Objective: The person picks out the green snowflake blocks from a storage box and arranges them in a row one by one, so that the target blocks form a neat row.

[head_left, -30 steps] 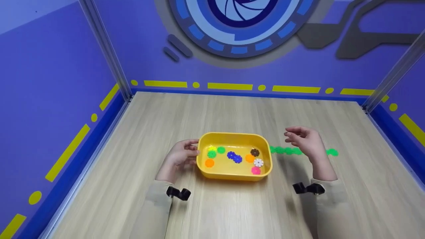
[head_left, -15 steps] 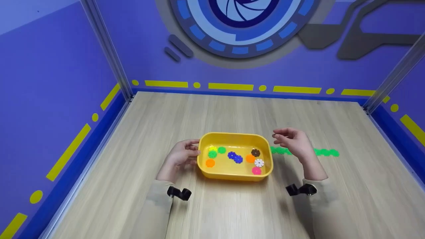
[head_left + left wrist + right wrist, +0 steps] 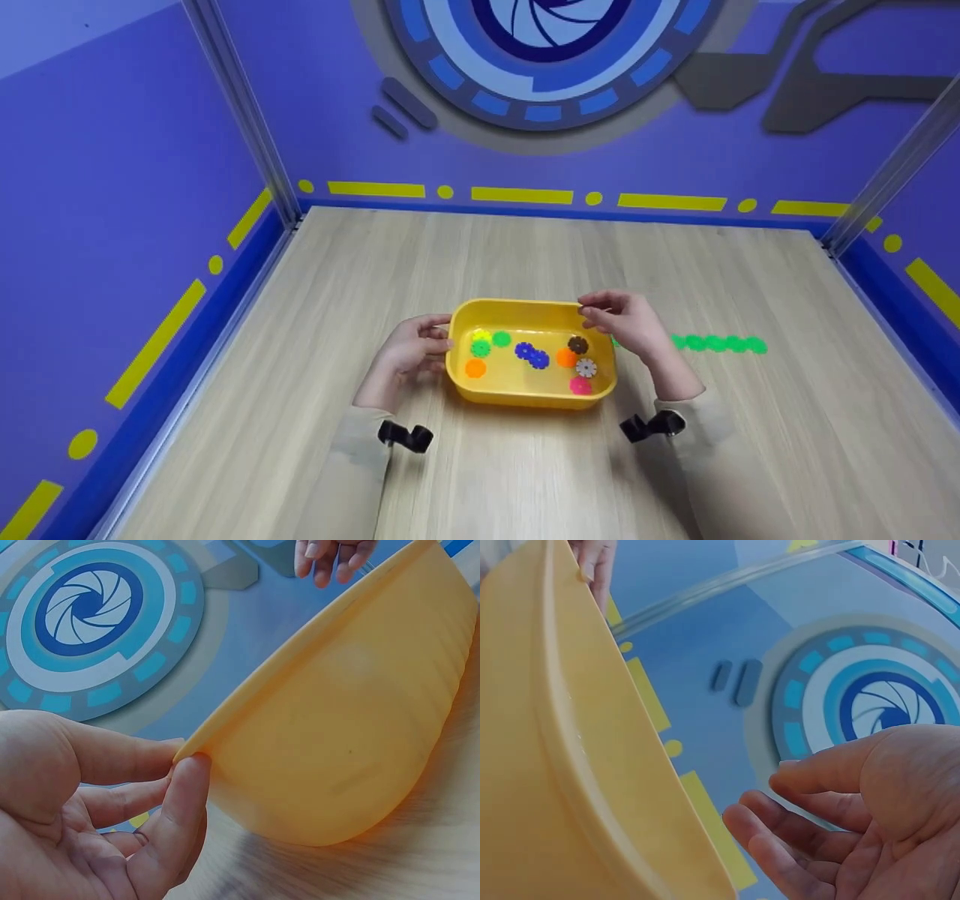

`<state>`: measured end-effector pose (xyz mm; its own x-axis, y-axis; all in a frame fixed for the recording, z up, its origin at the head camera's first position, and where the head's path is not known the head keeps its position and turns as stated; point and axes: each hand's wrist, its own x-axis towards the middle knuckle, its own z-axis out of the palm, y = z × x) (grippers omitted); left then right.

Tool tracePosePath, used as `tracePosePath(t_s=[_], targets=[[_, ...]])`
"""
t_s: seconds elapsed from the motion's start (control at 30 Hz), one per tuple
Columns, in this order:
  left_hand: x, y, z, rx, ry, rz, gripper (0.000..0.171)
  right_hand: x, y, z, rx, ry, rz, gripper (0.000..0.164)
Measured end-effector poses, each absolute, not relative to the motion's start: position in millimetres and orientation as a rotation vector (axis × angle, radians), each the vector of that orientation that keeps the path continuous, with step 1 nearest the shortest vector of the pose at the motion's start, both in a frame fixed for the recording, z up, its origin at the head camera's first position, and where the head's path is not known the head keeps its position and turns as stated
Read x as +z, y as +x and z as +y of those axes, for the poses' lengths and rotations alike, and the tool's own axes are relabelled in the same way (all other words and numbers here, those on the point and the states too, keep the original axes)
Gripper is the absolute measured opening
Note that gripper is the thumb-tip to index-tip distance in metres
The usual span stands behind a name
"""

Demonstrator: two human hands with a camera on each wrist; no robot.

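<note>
A yellow plastic tub point(image 3: 532, 395) stands on the table, with my left hand point(image 3: 409, 349) at its left end. In the left wrist view the thumb and fingers point(image 3: 191, 784) pinch the tub's rim. My right hand point(image 3: 626, 322) hovers by the tub's back right corner, its fingers loosely bent. Nothing shows between those fingers point(image 3: 765, 832) in the right wrist view. Inside the tub lie several toothed plastic discs, among them a joined blue pair point(image 3: 531, 355), a brown disc point(image 3: 577, 345), a white disc point(image 3: 586, 367) and a pink disc point(image 3: 580, 385).
To the tub's right a row of green discs point(image 3: 716, 343) lies on the wooden table point(image 3: 510, 472), partly hidden behind the right hand. Purple-blue panels point(image 3: 135, 195) wall the table at the back and sides, with metal posts point(image 3: 247, 120) at the corners.
My right hand has moved left from above the green row to the tub's right edge, uncovering more of the row's right end. My left hand and the tub stay put.
</note>
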<state>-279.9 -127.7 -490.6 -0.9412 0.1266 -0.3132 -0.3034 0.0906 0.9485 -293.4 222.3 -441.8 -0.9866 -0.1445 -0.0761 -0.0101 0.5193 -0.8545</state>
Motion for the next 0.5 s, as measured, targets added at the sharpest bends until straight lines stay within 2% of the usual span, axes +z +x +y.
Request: tracePosePath(t_s=[0.5], targets=[[-490.4,-279.2,-127.5,1.914,-0.174,2.061,0.052,-448.3,-298.7,181.3,-1.4,-0.153,2.541,0.028]])
